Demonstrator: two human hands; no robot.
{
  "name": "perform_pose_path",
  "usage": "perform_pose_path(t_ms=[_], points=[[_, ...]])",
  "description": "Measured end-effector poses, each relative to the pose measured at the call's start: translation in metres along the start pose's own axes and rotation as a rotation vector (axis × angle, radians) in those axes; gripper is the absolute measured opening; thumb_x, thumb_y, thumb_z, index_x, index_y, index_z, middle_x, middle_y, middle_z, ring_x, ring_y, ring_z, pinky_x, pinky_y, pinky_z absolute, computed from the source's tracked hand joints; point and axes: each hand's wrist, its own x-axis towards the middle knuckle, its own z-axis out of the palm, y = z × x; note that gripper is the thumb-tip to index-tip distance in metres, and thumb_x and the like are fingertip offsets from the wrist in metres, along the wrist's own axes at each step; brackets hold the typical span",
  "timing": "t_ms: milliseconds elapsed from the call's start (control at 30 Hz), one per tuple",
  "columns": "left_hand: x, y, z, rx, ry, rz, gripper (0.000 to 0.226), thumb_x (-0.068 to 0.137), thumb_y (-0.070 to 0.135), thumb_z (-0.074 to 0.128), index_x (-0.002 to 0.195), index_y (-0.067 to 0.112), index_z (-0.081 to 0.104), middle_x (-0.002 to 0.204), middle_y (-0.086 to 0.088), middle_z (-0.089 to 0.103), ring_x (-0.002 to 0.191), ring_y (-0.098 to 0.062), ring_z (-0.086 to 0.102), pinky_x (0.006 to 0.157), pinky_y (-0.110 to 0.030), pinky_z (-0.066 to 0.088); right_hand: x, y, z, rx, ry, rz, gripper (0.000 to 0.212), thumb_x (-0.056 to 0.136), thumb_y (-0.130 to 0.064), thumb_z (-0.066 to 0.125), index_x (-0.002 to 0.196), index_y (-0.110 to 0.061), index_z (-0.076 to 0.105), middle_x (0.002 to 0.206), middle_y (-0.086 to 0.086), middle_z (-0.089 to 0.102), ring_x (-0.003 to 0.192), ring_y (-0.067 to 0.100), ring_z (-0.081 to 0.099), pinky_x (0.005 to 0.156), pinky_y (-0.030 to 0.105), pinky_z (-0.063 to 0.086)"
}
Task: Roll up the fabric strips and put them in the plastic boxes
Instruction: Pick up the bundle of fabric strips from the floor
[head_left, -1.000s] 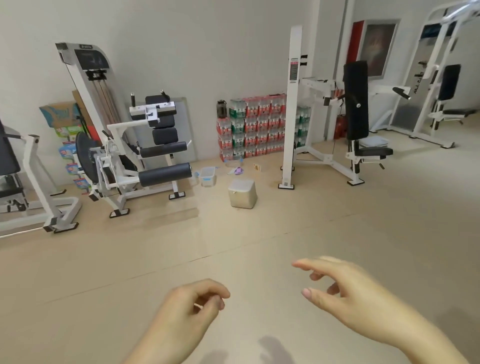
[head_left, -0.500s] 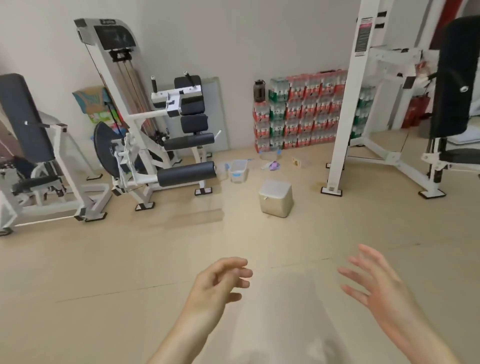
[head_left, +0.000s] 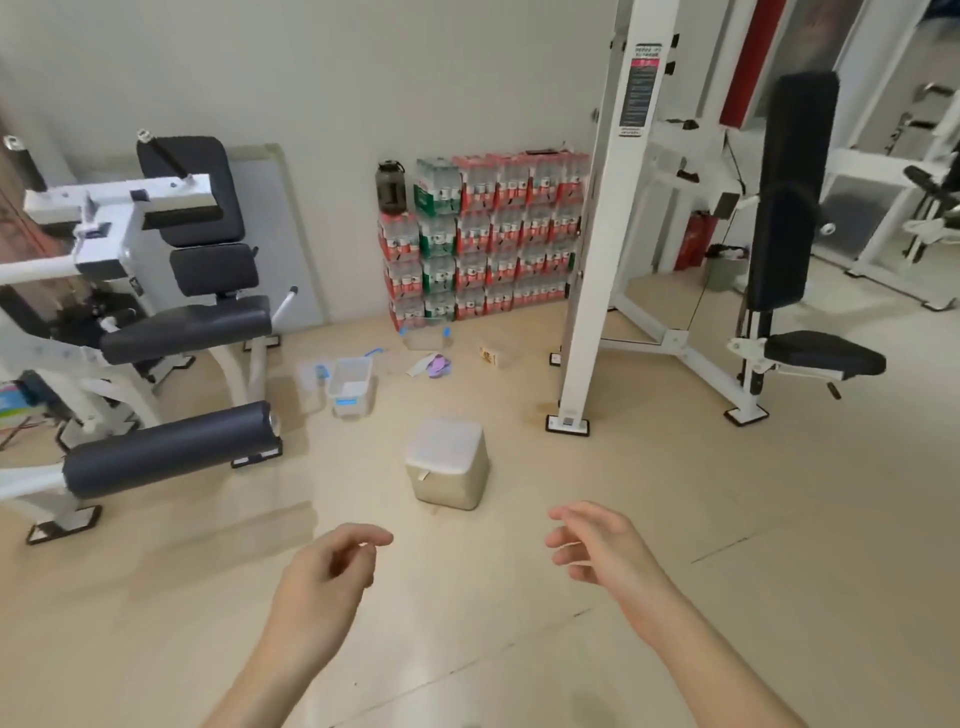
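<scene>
A clear plastic box with a blue latch (head_left: 351, 385) stands open on the floor by the far wall, a clear lid (head_left: 310, 372) beside it. A second clear box (head_left: 425, 339) sits farther back. Purple and white fabric strips (head_left: 435, 365) lie crumpled between them. My left hand (head_left: 327, 574) hovers over the floor low in view, fingers loosely curled, holding nothing. My right hand (head_left: 602, 545) hangs beside it, fingers relaxed and empty. Both hands are well short of the boxes.
A beige cube stool (head_left: 448, 463) stands on the floor just beyond my hands. A leg-extension machine (head_left: 156, 332) fills the left; a white machine post (head_left: 597, 249) and black seat (head_left: 826, 358) stand right. Stacked bottle packs (head_left: 483, 234) line the wall. A small carton (head_left: 491, 357) lies nearby.
The view has closed in on the stool and boxes, which now look larger. Both hands stay empty; the right hand's fingers have relaxed from a wider spread.
</scene>
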Motion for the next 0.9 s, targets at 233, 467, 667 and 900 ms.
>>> perform_pose_path(t_ms=[233,467,667,900], points=[[0.221,0.021,0.038,0.545,-0.125,0.241,0.039,0.083,0.0,0.048,0.099,0.032,0.066,0.095,0.016,0.062,0.083,-0.001,0.056,0.073,-0.008,0.039,0.184,-0.016,-0.013,-0.599,0.076,-0.197,0.028,0.089,-0.018,0.06,0.115,-0.028,0.062,0.111,-0.007,0.065,0.103,0.01,0.058,0.092,0.025,0.043],[0.443,0.029,0.1,0.679,-0.251,0.029,0.027,0.089,0.016,0.046,0.093,0.035,0.065,0.082,0.012,0.069,0.075,-0.01,0.062,0.077,-0.029,0.051,0.416,-0.046,-0.026,-0.876,-0.113,-0.149,0.06,0.091,-0.035,0.054,0.146,-0.032,0.029,0.153,-0.009,0.03,0.139,0.015,0.03,0.112,0.028,0.027],[0.588,0.049,0.121,0.417,-0.203,-0.208,0.033,0.085,0.005,0.048,0.082,0.031,0.067,0.079,0.001,0.069,0.064,-0.014,0.056,0.064,-0.031,0.049,0.588,-0.115,0.001,-0.407,-0.133,0.11,0.047,0.091,-0.024,0.059,0.136,-0.024,0.046,0.128,-0.001,0.051,0.108,0.02,0.059,0.089,0.03,0.045],[0.78,0.037,0.11,0.404,-0.236,-0.231,0.034,0.085,0.005,0.049,0.08,0.033,0.066,0.074,0.003,0.069,0.067,-0.012,0.061,0.065,-0.026,0.051,0.765,-0.171,0.064,0.083,-0.056,0.339,0.018,0.095,-0.014,0.049,0.107,-0.012,0.063,0.095,0.012,0.067,0.081,0.027,0.064,0.069,0.029,0.048]])
